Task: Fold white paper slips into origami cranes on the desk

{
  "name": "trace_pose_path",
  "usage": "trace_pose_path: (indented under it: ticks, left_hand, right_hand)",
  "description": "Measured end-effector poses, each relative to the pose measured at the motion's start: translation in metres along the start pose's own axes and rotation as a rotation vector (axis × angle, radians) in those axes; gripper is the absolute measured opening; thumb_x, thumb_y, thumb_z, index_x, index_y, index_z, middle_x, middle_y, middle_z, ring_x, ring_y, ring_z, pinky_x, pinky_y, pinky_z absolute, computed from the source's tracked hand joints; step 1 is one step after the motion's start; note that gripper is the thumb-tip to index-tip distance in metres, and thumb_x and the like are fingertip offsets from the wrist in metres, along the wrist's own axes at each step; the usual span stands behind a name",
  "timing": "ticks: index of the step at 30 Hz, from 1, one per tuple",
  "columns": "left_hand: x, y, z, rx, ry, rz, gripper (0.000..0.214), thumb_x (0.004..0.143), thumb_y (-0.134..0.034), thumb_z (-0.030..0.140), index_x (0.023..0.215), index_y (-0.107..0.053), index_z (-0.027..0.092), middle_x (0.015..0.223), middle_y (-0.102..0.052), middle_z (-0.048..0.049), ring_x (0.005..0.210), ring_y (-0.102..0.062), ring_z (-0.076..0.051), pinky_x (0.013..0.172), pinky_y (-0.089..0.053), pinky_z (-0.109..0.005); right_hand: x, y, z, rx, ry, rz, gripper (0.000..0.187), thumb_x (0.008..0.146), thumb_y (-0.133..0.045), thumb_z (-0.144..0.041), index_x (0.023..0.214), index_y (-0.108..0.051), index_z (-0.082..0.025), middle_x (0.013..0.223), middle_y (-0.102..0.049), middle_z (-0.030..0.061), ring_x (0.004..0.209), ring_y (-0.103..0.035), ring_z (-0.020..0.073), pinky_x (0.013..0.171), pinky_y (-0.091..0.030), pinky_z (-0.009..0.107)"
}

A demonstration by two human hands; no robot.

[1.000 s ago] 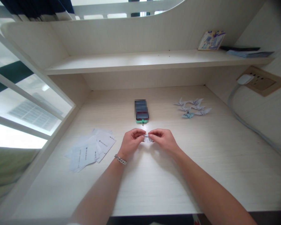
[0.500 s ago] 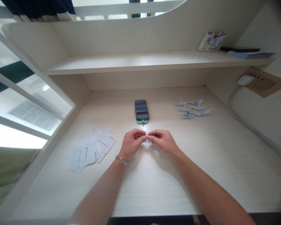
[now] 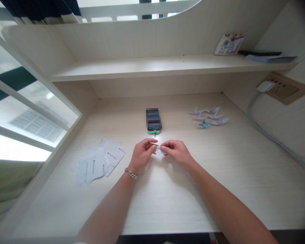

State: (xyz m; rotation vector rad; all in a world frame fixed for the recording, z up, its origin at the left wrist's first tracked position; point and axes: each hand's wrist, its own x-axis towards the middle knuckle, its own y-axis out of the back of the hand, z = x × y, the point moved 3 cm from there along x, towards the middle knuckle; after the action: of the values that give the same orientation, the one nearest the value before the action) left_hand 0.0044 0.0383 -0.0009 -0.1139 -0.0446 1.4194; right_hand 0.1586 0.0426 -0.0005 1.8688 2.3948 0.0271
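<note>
My pale, wood-grained counter (image 3: 167,206) carries overlapping printed papers (image 3: 93,166) on my left, a dark phone (image 3: 153,118) ahead, folded paper birds (image 3: 220,121) at right.

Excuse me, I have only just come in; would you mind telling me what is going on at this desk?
A person's left hand and right hand hold a small piece of white paper between them, above the desk. Just beyond lies a dark, pixelated device with a green edge. Loose printed sheets lie overlapping on the left, and small folded paper figures, one of them light blue, are grouped farther back on the right.
</note>
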Motion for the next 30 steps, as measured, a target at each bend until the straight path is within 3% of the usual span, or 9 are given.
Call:
trace_pose_path:
  ticks: [5,23,30]
  left_hand:
    - [0.0010,0.0018,-0.0034,-0.080,0.036,0.004,0.029,0.073,-0.062,0.024,0.099,-0.062,0.012,0.084,-0.070,-0.0088,0.074,-0.064,-0.018,0.068,-0.053,-0.032]
    - [-0.0012,-0.0001,0.0004,0.171,-0.100,0.019,0.021,0.069,-0.069,0.025,0.085,-0.063,0.013,0.086,-0.067,-0.0082,0.079,-0.064,-0.017,0.072,-0.051,-0.027]
    - [-0.0010,0.0023,0.0014,0.170,-0.143,0.087,0.021,0.069,-0.068,0.025,0.084,-0.060,0.014,0.083,-0.064,-0.0059,0.077,-0.062,-0.015,0.068,-0.050,-0.026]
  right_hand:
    - [0.0005,0.0016,0.0019,-0.002,0.006,0.010,0.017,0.072,-0.062,-0.029,0.077,-0.067,-0.013,0.070,-0.065,0.0042,0.062,-0.058,0.0141,0.059,-0.047,0.025]
    - [-0.0005,0.0000,0.0005,-0.097,0.065,-0.015,0.023,0.073,-0.061,-0.034,0.081,-0.069,-0.014,0.076,-0.068,0.0064,0.067,-0.061,0.0167,0.062,-0.048,0.027]
    - [-0.0012,0.0013,-0.0006,-0.109,0.051,0.020,0.022,0.070,-0.064,-0.033,0.082,-0.069,-0.014,0.077,-0.069,0.0067,0.067,-0.062,0.0174,0.063,-0.048,0.028]
